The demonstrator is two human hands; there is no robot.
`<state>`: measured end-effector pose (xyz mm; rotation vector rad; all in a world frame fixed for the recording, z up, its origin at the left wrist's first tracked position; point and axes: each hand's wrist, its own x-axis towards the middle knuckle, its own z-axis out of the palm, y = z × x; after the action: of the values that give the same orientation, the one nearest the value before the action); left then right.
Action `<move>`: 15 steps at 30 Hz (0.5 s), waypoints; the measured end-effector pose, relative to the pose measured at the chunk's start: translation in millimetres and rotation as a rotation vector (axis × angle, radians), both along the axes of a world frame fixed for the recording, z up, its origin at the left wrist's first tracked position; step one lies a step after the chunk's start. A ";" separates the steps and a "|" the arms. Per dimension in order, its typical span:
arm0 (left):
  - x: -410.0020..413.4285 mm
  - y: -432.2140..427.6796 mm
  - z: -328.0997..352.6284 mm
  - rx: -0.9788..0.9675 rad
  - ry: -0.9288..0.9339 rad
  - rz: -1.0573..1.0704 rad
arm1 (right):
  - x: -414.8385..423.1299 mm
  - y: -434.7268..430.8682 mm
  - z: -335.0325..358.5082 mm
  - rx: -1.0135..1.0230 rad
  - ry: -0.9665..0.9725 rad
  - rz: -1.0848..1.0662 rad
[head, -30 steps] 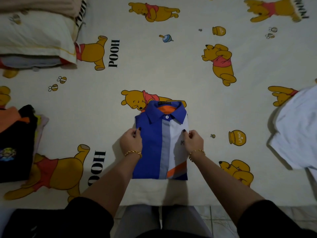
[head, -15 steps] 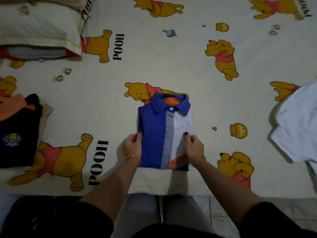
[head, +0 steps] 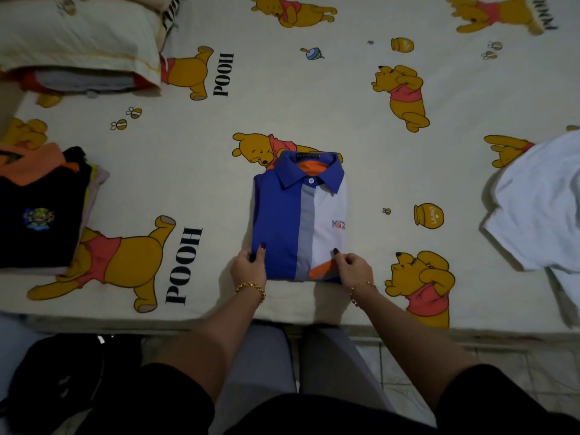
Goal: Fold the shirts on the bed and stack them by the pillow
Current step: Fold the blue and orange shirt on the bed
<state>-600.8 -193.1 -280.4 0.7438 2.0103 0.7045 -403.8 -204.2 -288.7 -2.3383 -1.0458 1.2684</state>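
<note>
Surface: cream cotton bed sheet printed with yellow bears and honey pots [head: 314, 105], covering the bed up to its near edge.
Task item: folded blue, grey and white collared shirt [head: 298, 221], lying flat on the sheet with the front up and the collar pointing away from the person. The top button is done up. Orange shows inside the collar and in a patch near the bottom fold. There is a small logo on the white panel, too small to read.
Location: middle of the bed, close to the near edge, well apart from the pillow.
Left hand [head: 249, 266]: at the shirt's lower left corner, thumb on top of the blue panel and fingers curled at the edge, pinching the cloth.
Right hand [head: 353, 268]: at the lower right corner, thumb on the white panel and fingers curled below, pinching that edge.
Wrists: a gold chain bracelet on each.
Pillow: cream pillow with yellow piping [head: 78, 36], far left corner, with grey and red cloth showing under its near edge.
Stack: pile of folded clothes [head: 37, 215] at the left edge, below the pillow. The top piece is black with an orange collar and a small badge.
Unfolded: white cloth garment [head: 539, 202], spread loosely at the right edge.
Floor: pale tiles [head: 408, 356], with a black bag [head: 59, 381] at the lower left.
</note>
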 end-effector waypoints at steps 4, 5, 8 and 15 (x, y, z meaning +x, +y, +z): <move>-2.0 -16.5 4.6 -0.024 0.072 -0.013 | 7.6 -13.9 4.8 0.035 -0.068 0.067; -2.4 -18.0 5.8 -0.045 0.078 -0.025 | 7.7 -16.3 6.0 0.045 -0.082 0.061; -4.5 -25.2 3.4 -0.132 0.091 -0.061 | 3.9 -25.7 4.1 0.023 -0.119 0.045; 4.1 2.1 5.5 0.033 0.217 -0.093 | -9.2 -2.0 -2.4 0.201 -0.095 -0.056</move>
<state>-596.7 -191.0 -274.9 0.9622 2.1469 0.6256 -413.0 -206.2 -291.1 -2.2760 -1.0745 0.9913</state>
